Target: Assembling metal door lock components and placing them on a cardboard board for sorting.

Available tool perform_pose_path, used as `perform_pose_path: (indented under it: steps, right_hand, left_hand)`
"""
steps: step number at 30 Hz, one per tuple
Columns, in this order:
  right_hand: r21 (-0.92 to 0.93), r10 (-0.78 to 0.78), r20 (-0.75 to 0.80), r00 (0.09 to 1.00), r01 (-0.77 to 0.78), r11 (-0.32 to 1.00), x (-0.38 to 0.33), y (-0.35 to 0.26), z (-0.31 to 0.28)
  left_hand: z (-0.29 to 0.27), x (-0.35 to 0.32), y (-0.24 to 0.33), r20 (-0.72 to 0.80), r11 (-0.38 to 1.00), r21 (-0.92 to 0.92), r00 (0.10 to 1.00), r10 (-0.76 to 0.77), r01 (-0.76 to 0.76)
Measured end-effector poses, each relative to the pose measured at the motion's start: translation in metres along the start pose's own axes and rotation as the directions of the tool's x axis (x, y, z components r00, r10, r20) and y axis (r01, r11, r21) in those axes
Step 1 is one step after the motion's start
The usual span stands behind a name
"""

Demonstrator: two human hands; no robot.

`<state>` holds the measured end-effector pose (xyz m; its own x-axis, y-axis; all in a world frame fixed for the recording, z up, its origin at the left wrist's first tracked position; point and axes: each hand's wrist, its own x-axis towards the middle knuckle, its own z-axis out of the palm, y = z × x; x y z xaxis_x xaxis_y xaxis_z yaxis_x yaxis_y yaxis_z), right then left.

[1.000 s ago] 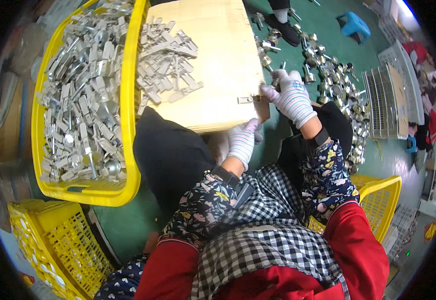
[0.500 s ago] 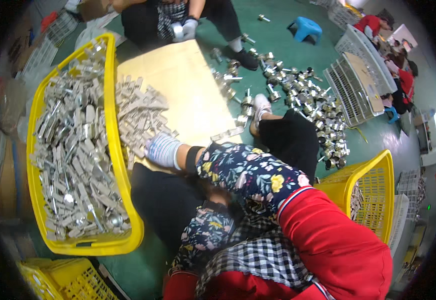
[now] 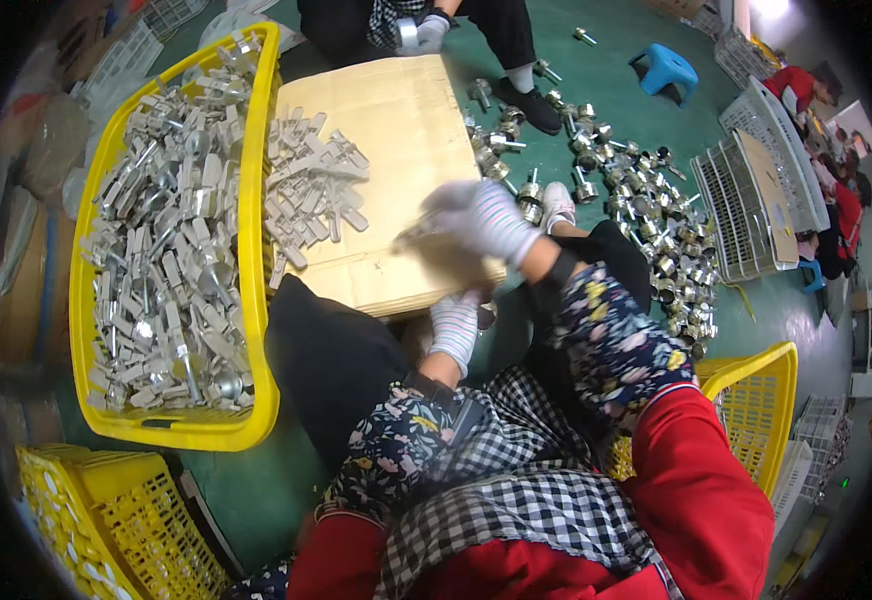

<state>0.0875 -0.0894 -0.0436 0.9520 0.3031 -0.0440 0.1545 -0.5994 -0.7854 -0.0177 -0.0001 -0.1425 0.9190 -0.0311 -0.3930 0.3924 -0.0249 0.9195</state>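
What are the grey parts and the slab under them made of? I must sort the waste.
The grey parts look like bare metal: dull silver with glints. The slab looks like corrugated cardboard: matt tan with a layered edge. The yellow crate seems moulded plastic.

Bare cardboard sheet [image 3: 411, 130] lies open at upper centre of the frame, between the loose pile of metal brackets [image 3: 311, 190] to its left and the scattered cylindrical metal fittings [image 3: 636, 200] to its right; the full yellow crate [image 3: 171, 240] walls off the left; another person's gloved hand [image 3: 418, 32] crowds the top edge; green floor [image 3: 616, 90] at upper right stays open.
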Motion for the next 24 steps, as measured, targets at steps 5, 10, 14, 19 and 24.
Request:
perform_pose_path:
  steps: [5, 10, 14, 19, 24]
  right_hand:
    - [0.339, 0.341, 0.031, 0.940, -0.331, 0.881, -0.001, 0.045, -0.044]
    - [0.305, 0.447, 0.111, 0.888, -0.459, 0.835, -0.002, 0.072, -0.035]
    - [0.277, 0.416, 0.076, 0.906, -0.420, 0.864, -0.001, 0.089, -0.024]
    - [0.227, 0.391, 0.099, 0.915, -0.404, 0.886, -0.001, 0.094, -0.020]
    - [0.284, 0.421, 0.098, 0.902, -0.431, 0.857, -0.002, 0.089, -0.019]
  left_hand:
    - [-0.003, -0.007, 0.008, 0.088, 0.938, -0.242, 0.969, -0.232, 0.247]
    - [0.000, -0.008, 0.013, 0.073, 0.949, -0.208, 0.971, -0.227, 0.237]
    - [-0.001, -0.008, 0.016, 0.065, 0.950, -0.176, 0.966, -0.250, 0.258]
    - [-0.001, -0.008, 0.014, 0.070, 0.944, -0.189, 0.962, -0.264, 0.272]
    - [-0.004, -0.008, 0.012, 0.082, 0.944, -0.169, 0.958, -0.275, 0.285]
